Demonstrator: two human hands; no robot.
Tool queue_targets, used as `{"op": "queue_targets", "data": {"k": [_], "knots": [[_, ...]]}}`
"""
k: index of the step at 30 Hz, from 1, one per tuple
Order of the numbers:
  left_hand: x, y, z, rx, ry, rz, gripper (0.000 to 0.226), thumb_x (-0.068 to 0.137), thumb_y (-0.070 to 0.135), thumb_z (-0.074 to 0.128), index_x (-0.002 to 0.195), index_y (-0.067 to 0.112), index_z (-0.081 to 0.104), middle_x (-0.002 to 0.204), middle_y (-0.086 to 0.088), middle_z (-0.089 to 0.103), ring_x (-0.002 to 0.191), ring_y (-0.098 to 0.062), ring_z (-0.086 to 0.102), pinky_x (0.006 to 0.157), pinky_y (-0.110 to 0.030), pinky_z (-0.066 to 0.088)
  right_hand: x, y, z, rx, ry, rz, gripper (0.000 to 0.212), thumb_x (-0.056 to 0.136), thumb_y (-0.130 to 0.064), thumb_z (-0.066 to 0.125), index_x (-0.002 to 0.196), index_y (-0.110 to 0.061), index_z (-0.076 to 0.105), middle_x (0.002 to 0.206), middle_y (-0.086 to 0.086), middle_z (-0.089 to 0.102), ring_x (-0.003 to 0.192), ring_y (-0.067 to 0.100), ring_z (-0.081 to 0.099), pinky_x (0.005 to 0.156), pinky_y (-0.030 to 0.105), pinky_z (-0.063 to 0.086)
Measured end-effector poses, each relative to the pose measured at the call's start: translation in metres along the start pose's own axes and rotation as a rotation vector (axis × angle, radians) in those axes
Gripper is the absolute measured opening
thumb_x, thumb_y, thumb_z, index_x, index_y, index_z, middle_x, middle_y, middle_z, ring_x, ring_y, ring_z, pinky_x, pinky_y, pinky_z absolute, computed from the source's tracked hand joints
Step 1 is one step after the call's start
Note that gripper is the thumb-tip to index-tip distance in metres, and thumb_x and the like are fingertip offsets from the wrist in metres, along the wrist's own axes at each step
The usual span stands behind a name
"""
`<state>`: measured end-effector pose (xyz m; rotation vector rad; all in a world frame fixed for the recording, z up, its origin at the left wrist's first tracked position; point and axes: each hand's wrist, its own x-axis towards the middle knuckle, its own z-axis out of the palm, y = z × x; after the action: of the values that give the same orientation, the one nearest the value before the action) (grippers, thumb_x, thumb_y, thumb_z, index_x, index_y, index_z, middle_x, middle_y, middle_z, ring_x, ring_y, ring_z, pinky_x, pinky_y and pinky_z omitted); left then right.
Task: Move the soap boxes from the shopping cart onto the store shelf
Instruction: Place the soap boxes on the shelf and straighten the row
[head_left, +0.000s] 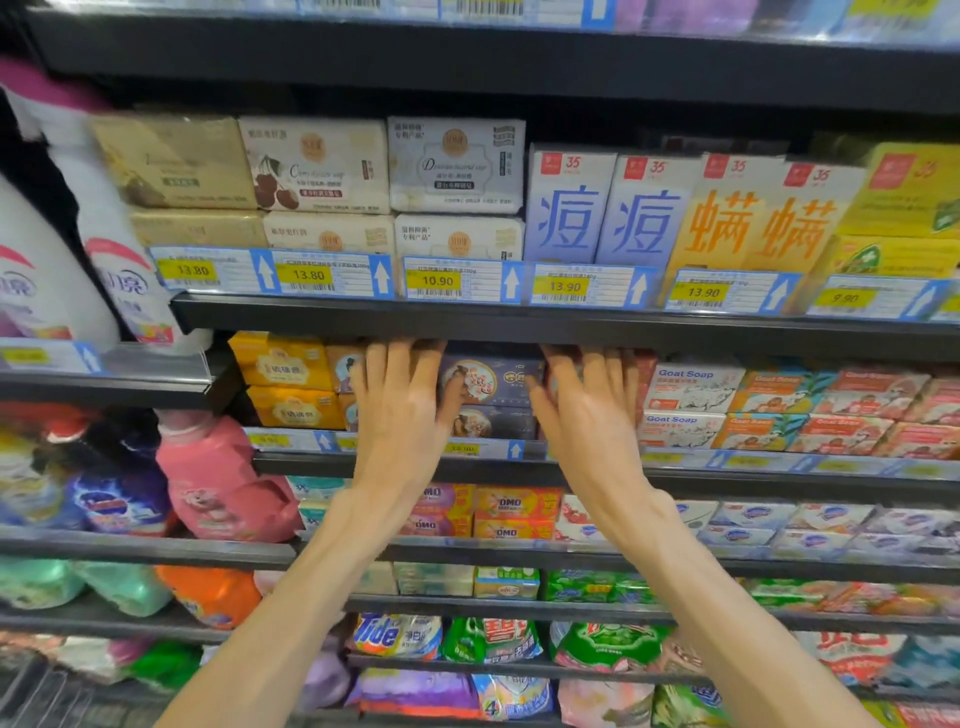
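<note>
Left hand: the left hand (402, 410) is raised to the second shelf, fingers straight and spread, fingertips reaching under the lip of the shelf above; its thumb lies against the left end of the dark soap boxes.
Right hand: the right hand (589, 415) sits at 3 o'clock of the left one, fingers likewise straight and spread, flat against the right end of the same boxes; neither hand curls round anything.
Soap boxes: two dark blue soap boxes (493, 382), stacked one on the other, stand on the store shelf (675, 475) between the two hands.
Neighbours at 9 o'clock: yellow soap boxes (283, 361), stacked two high, just beside the left hand.
Neighbours at 3 o'clock: Goat Soap boxes (688, 387) in white and orange, stacked in rows.
At 12 o'clock: the upper shelf carries cream and blue soap packs behind yellow price tags (436, 280).
At 6 o'clock: OMO soap packs (514, 512) and detergent bags on lower shelves.
At 8 o'clock: a pink detergent bottle (218, 483).
</note>
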<state>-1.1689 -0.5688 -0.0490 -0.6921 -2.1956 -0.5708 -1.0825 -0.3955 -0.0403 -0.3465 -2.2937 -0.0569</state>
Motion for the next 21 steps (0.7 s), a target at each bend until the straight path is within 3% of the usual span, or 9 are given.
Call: {"op": "queue_targets", "data": {"k": [5, 12, 21], "knots": [[0.003, -0.004, 0.004, 0.069, -0.050, 0.003, 0.038, 0.101, 0.036, 0.055, 0.135, 0.020, 0.059, 0.138, -0.012, 0.055, 0.130, -0.037, 0.042, 0.105, -0.057, 0.033, 0.005, -0.001, 0.001, 0.018, -0.069, -0.009, 0.040, 0.098, -0.030, 0.058, 0.136, -0.021, 0.056, 0.139, 0.013, 0.052, 0.135, 0.038, 0.041, 0.112, 0.058, 0.032], [0.003, -0.004, 0.006, 0.049, -0.040, -0.004, 0.040, 0.100, 0.036, 0.055, 0.137, 0.022, 0.059, 0.141, -0.009, 0.054, 0.131, -0.036, 0.042, 0.108, -0.058, 0.031, 0.007, -0.001, -0.002, 0.036, -0.126, 0.019, 0.039, 0.100, -0.033, 0.054, 0.139, -0.025, 0.055, 0.142, 0.009, 0.052, 0.138, 0.033, 0.036, 0.115, 0.053, 0.028], [-0.004, 0.015, 0.004, 0.030, 0.006, 0.067, 0.043, 0.097, 0.030, 0.064, 0.137, 0.016, 0.057, 0.134, -0.010, 0.056, 0.126, -0.034, 0.047, 0.112, -0.052, 0.031, -0.001, 0.013, -0.006, 0.023, -0.016, 0.003, 0.041, 0.101, -0.040, 0.049, 0.135, -0.017, 0.057, 0.137, 0.011, 0.055, 0.133, 0.036, 0.044, 0.115, 0.054, 0.028]]}}
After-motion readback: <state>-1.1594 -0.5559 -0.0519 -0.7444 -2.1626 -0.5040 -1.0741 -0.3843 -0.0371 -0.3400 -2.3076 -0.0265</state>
